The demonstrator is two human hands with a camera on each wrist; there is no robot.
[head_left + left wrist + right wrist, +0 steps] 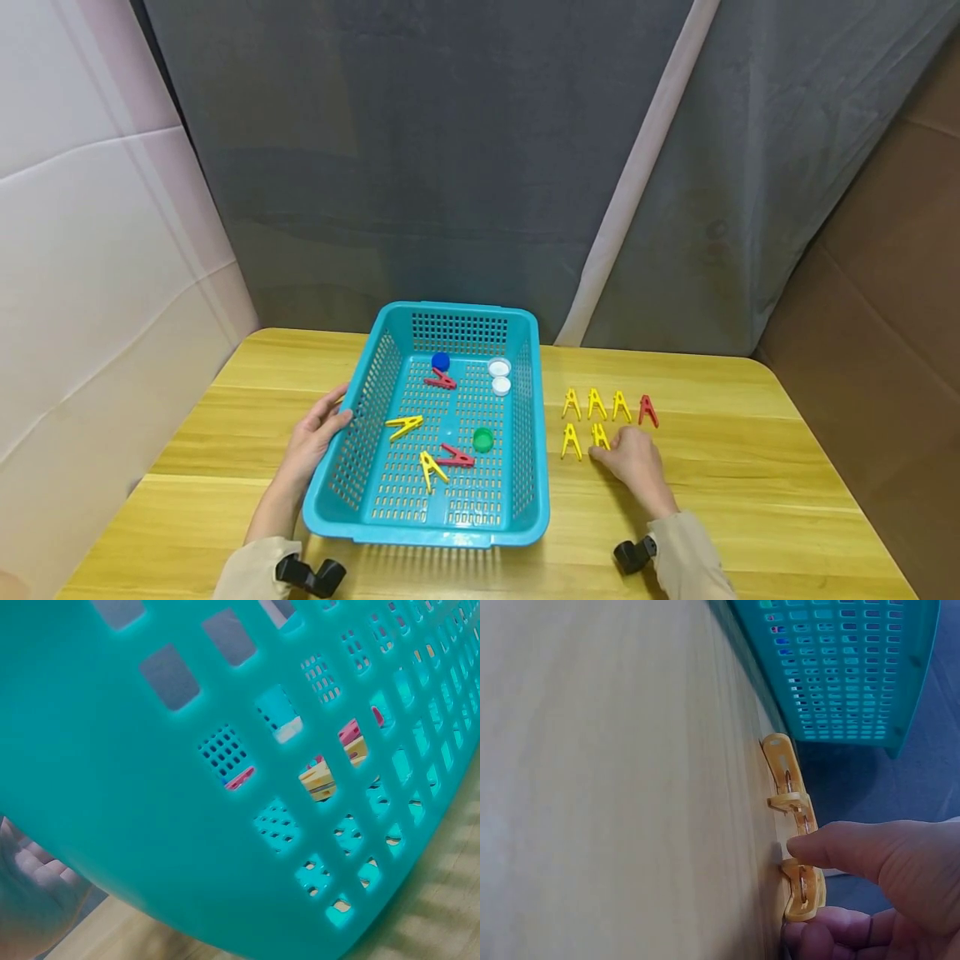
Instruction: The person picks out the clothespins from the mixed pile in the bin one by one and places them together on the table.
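Note:
My left hand [315, 433] grips the left side of the teal plastic basket [447, 537], thumb at its rim. Inside lie two yellow clothespins, two red clothespins, a blue cap [440, 362], a green cap [483, 440] and two white caps. On the table to the right, my right hand [636, 462] pinches a yellow clothespin [599, 435] between thumb and fingers. Next to it stands another yellow clothespin [571, 442]. Behind these is a row of three yellow clothespins and one red clothespin [648, 411]. In the right wrist view, the thumb presses close by the pinched yellow clothespin [804, 892].
The wooden table [750, 500] carries everything. A grey curtain [450, 167] hangs along its back edge, with a pale panel [90, 208] on the left and a brown one [885, 292] on the right. A black wrist camera [311, 577] sits on the left sleeve.

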